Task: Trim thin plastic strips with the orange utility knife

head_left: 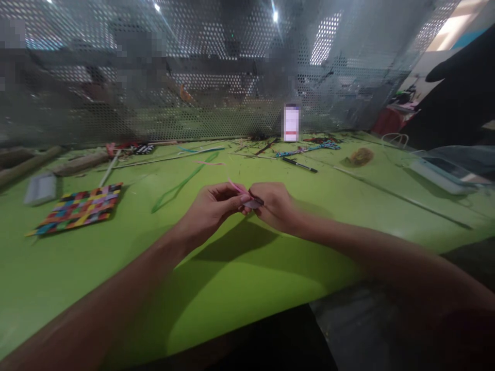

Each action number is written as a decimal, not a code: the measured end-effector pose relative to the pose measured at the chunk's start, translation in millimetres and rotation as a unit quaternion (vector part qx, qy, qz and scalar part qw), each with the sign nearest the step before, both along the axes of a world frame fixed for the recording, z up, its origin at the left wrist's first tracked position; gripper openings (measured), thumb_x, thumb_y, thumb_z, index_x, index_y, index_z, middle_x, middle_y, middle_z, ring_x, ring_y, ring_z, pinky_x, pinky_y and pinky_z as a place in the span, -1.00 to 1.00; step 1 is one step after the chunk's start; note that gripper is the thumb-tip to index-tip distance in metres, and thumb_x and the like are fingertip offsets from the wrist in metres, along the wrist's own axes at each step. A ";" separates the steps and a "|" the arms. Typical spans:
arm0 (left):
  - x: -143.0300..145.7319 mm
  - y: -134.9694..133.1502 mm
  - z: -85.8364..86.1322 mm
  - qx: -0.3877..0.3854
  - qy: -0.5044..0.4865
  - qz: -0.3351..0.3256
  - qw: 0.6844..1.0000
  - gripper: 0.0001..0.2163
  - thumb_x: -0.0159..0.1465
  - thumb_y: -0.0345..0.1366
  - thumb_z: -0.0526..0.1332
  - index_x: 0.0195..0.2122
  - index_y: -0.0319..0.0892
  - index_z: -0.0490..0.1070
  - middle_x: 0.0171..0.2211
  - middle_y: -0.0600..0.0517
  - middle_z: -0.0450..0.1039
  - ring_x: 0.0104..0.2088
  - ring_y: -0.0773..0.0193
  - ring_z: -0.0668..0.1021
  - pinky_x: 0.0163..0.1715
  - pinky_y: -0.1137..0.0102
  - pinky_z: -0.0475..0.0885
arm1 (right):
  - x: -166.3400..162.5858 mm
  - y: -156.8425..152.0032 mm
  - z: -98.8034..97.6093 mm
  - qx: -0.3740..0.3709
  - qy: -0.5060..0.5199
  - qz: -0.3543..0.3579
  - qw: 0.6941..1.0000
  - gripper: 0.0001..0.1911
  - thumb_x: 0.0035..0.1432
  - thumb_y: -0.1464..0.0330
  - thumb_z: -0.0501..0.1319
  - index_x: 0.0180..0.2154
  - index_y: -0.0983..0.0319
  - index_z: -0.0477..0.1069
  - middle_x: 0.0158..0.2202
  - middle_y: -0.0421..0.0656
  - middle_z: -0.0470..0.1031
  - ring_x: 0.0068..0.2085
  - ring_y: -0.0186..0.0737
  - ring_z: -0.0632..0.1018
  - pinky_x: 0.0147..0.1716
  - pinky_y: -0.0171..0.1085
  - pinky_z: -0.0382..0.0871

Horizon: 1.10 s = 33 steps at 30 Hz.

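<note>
A green table (240, 288) carries a multicoloured woven mat (79, 207); a black pen (299, 165); a green strip (185, 181).

Pink strip (236, 186): near end was hidden where the left hand (211, 207) and right hand (276, 206) pinched it.
Dark bit (258, 201): too blurred to identify.
Upright object (291, 122): pixelated, unreadable.
Mesh screen (216, 67): what lay behind was pixelated in patches.
Dark figure (464, 87): cut off by the right edge.
</note>
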<state>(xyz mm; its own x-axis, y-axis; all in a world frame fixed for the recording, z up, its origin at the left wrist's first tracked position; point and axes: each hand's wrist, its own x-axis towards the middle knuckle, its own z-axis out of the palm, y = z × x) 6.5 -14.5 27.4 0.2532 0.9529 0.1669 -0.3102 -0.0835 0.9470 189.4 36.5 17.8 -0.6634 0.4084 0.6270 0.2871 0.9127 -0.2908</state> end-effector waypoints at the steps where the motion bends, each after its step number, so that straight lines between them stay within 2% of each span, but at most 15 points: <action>1: 0.0 -0.2 0.2 -0.001 0.002 0.003 1.000 -0.92 0.15 -0.34 0.46 -0.38 -0.22 0.62 -0.41 0.02 0.57 -0.40 0.38 0.54 -0.28 0.46 0.47 | -0.3 -0.4 0.3 -0.003 -0.001 -0.001 1.000 -0.80 0.18 0.57 0.18 -0.46 0.31 0.48 -0.49 -0.24 0.46 -0.48 -0.45 0.38 -0.43 -0.42 0.10; 23: 3.0 -2.2 0.6 -0.004 0.010 0.011 1.000 -0.91 0.14 -0.32 0.47 -0.40 -0.21 0.62 -0.40 0.01 0.58 -0.40 0.35 0.55 -0.26 0.41 0.49 | -2.6 -3.2 -1.7 0.008 0.013 0.000 1.000 -0.78 0.18 0.55 0.15 -0.50 0.31 0.42 -0.52 -0.24 0.41 -0.50 -0.45 0.34 -0.45 -0.43 0.06; 33: 2.5 -2.4 0.1 -0.001 0.017 0.009 1.000 -0.91 0.13 -0.32 0.47 -0.39 -0.20 0.63 -0.41 0.00 0.58 -0.40 0.34 0.54 -0.25 0.40 0.49 | -3.4 -5.8 -0.4 -0.035 -0.021 -0.033 0.999 -0.79 0.21 0.53 0.13 -0.48 0.31 0.40 -0.49 -0.21 0.43 -0.47 -0.43 0.36 -0.43 -0.41 0.06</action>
